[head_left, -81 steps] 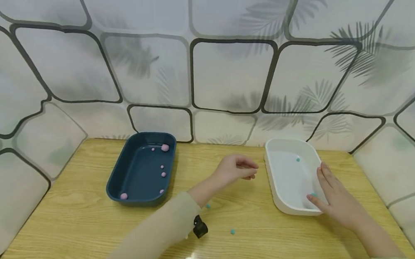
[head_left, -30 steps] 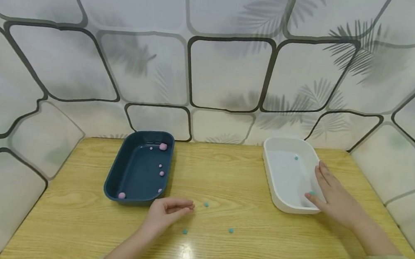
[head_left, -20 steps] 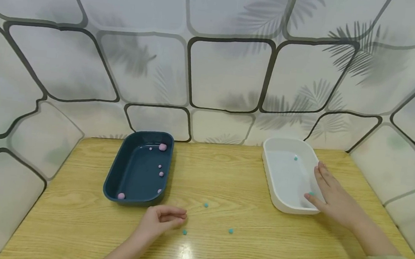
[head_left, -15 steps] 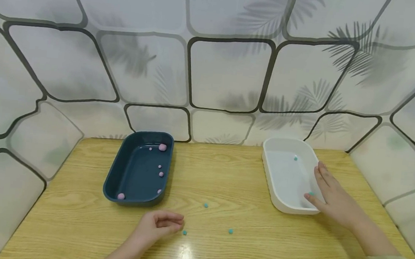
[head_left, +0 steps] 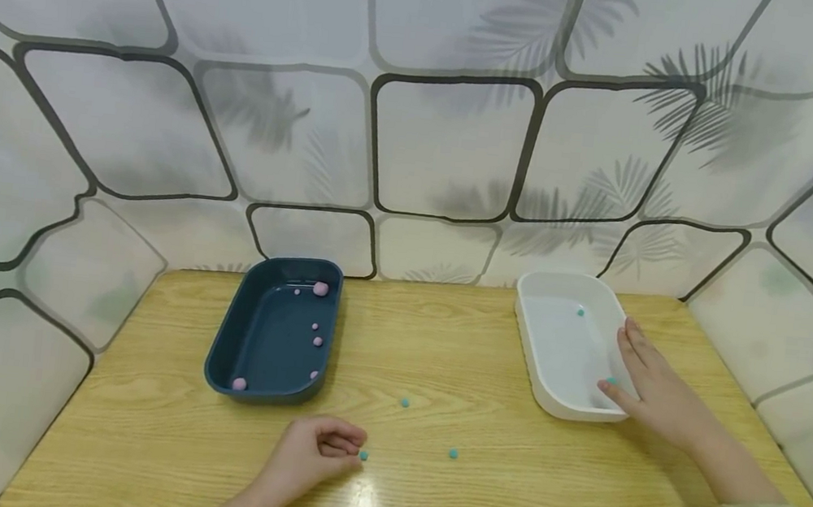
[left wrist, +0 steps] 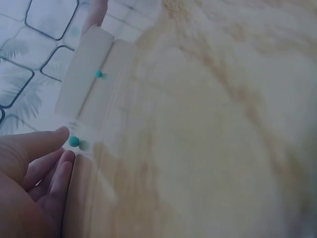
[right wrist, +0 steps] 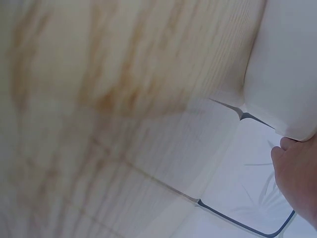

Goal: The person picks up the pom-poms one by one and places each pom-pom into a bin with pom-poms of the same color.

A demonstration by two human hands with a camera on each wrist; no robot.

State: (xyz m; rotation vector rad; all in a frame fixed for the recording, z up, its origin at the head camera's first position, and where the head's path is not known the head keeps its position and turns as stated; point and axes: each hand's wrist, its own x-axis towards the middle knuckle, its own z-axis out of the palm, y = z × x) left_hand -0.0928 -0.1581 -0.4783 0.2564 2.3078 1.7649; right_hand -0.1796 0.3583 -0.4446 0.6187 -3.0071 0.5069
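Note:
My left hand (head_left: 314, 453) is low over the table, thumb and fingers apart. A small teal ball (head_left: 363, 455) lies right at its fingertips; in the left wrist view that teal ball (left wrist: 74, 141) sits just beyond the thumb tip, not gripped. Two more teal balls lie on the table, one (head_left: 404, 403) farther back and one (head_left: 453, 453) to the right. My right hand (head_left: 658, 392) rests on the right rim of a white tray (head_left: 531, 363), fingers straight. Inside that tray are a teal ball (head_left: 580, 313) and another (head_left: 611, 380) by the thumb.
A dark blue tray (head_left: 228, 351) stands at the left, with several pink balls of different sizes, such as a large pink ball (head_left: 321, 288). The wooden table (head_left: 435, 338) meets a patterned cloth backdrop (head_left: 453, 152) at the back and sides.
My left hand has come back from beside the white tray to the front left, then lowered toward the nearest teal ball, thumb and fingers parting. The right hand stays on the tray.

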